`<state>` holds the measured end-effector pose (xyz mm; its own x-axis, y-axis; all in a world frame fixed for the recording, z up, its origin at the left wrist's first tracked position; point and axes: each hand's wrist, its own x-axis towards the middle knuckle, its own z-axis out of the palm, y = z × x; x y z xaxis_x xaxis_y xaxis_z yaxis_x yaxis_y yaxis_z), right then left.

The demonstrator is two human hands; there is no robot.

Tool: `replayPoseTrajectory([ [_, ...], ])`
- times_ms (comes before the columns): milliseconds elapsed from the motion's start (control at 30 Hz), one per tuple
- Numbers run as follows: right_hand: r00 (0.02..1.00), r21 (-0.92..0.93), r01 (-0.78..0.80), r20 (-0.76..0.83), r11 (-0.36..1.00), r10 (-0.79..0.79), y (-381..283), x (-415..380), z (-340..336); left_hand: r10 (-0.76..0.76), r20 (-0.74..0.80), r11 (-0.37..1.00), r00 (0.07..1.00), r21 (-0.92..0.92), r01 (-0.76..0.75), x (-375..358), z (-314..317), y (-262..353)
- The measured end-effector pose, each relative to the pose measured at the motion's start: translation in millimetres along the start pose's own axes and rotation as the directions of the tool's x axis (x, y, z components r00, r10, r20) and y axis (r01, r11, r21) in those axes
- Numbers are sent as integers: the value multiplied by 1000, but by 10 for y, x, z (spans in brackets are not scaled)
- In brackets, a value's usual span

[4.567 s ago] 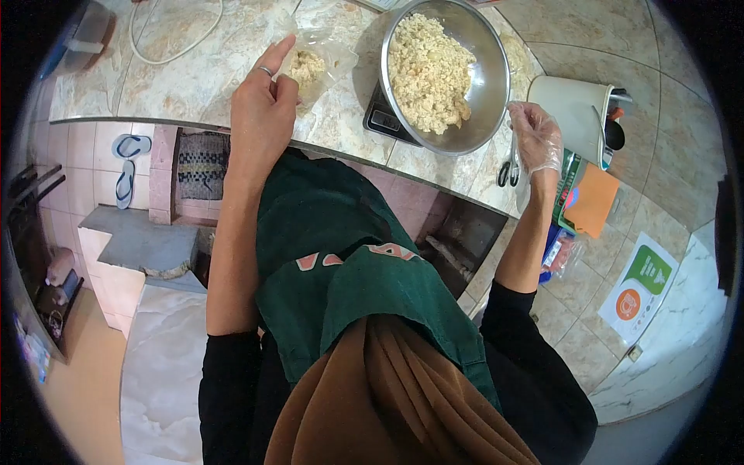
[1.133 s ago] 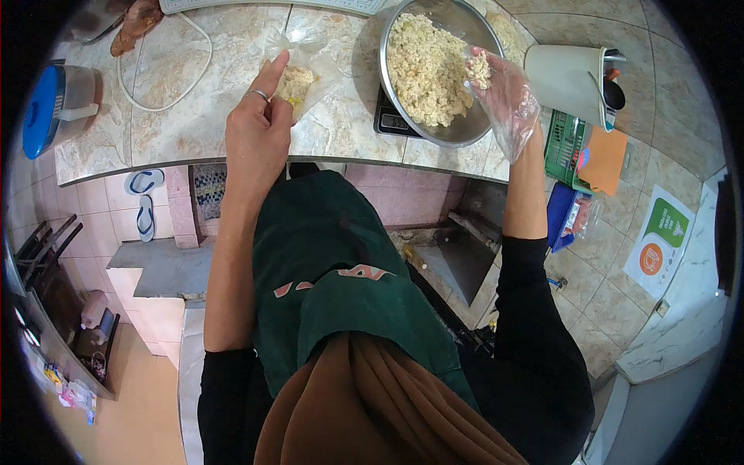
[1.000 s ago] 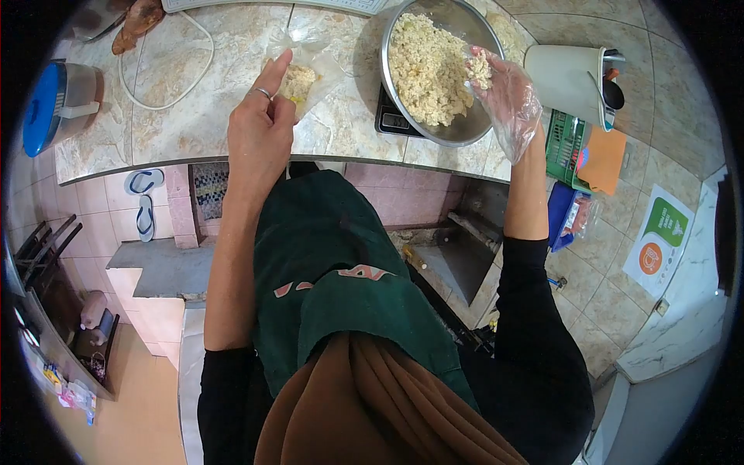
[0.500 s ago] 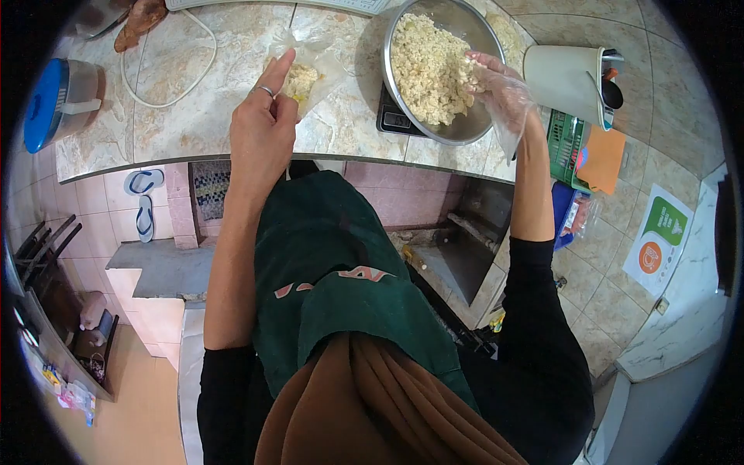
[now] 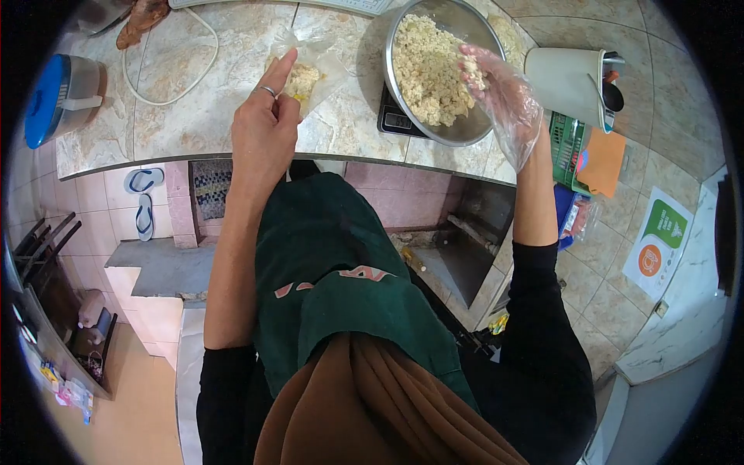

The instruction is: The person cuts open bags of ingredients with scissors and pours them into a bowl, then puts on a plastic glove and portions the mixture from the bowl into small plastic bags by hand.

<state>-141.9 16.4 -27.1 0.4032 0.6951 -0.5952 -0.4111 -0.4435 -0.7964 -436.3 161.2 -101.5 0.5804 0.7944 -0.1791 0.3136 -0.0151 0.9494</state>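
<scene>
My left hand (image 5: 266,116) is at the clear plastic bag (image 5: 329,74), its fingers closed at the bag's near left side. Inside the bag is a small heap of pale crumbly food (image 5: 303,80) with a bit of yellow-green. My right hand (image 5: 508,101), in a clear plastic glove, is over the right side of the metal bowl (image 5: 480,133). Its fingers are curled round a small clump of the crumbly food. More of the pale crumbs (image 5: 430,70) fill much of the bowl, which rests tilted on a black scale (image 5: 397,121).
A blue-lidded container (image 5: 76,89) stands at the counter's left, beside a looped white cable (image 5: 209,66). Right of the bowl are a whitish bucket (image 5: 566,85) with utensils and a green basket (image 5: 567,147). The counter's front edge (image 5: 341,155) runs before me.
My right hand has lifted and turned from the crumbs at the bowl's right side, with a small clump in its fingers. My left hand has barely moved.
</scene>
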Motion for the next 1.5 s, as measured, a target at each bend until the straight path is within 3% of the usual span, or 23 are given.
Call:
replayPoseTrajectory([
  [167, 966, 18, 124, 227, 992, -124, -54, -42, 922, -14, 32, 999, 999, 52, 13, 5, -1, -24],
  [267, 936, -72, 26, 352, 997, 1, 51, 175, 1251, 22, 16, 999, 1000, 23, -23, 11, 23, -77],
  [300, 930, -286, 185, 361, 940, -74, 178, 367, 1317, 26, 12, 1000, 1000, 5, -27, 6, 25, -75],
  [333, 912, -479, 328, 385, 814, -141, 369, 622, 1336, 29, 9, 999, 1000, -14, -29, -4, 31, -64],
  [400, 813, -753, 583, 542, 305, -214, 489, 755, 1466, 29, 2, 998, 1000, -50, -29, -15, 42, -47],
  [433, 734, -752, 657, 655, -55, -180, 425, 725, 1575, 26, -2, 998, 1000, -65, -26, -13, 41, -34],
  [467, 660, -636, 659, 745, -402, -96, 349, 674, 1654, 22, -6, 997, 1000, -79, -22, -13, 39, -26],
  [567, 814, -820, 572, 570, -18, -111, 143, 462, 1808, 33, -41, 994, 999, -99, -37, 5, 36, -53],
  [667, 841, -857, 513, 512, -42, -178, 216, 658, 1770, 61, -76, 993, 995, -96, -69, 32, 33, -127],
  [700, 755, -755, 644, 653, -128, -56, 66, 717, 1734, 54, -70, 993, 996, -97, -60, 27, 34, -118],
  [800, 898, -853, 430, 437, 297, -46, -262, 464, 1556, 17, -42, 997, 999, -70, -20, 10, 1, -82],
  [867, 994, -820, 105, 107, 562, -28, -572, 50, 1570, -27, -7, 999, 1000, -18, 26, 7, -32, -68],
  [933, 995, -658, 101, 77, 746, -67, -535, 79, 1139, -8, -13, 1000, 1000, -24, 8, 2, -39, -66],
  [1000, 961, -643, 266, 114, 718, -254, -380, -94, 735, 13, -21, 999, 1000, -37, -14, 2, -35, -68],
  [1200, 980, -757, -56, -167, 651, -110, -188, -219, -303, 48, -51, 998, 998, -26, -49, 20, 2, -118],
  [1300, 971, -910, -112, -185, 398, -150, -34, -280, -378, 11, -36, 1000, 999, -27, -12, 2, -10, -64],
  [1400, 967, -934, -138, -199, 331, -157, 75, -285, -188, 17, -51, 999, 999, -29, -19, -14, 12, -47],
  [1500, 961, -979, 25, -32, 203, -275, 199, -259, 60, 13, -37, 999, 999, -31, -14, -23, 8, -53],
])
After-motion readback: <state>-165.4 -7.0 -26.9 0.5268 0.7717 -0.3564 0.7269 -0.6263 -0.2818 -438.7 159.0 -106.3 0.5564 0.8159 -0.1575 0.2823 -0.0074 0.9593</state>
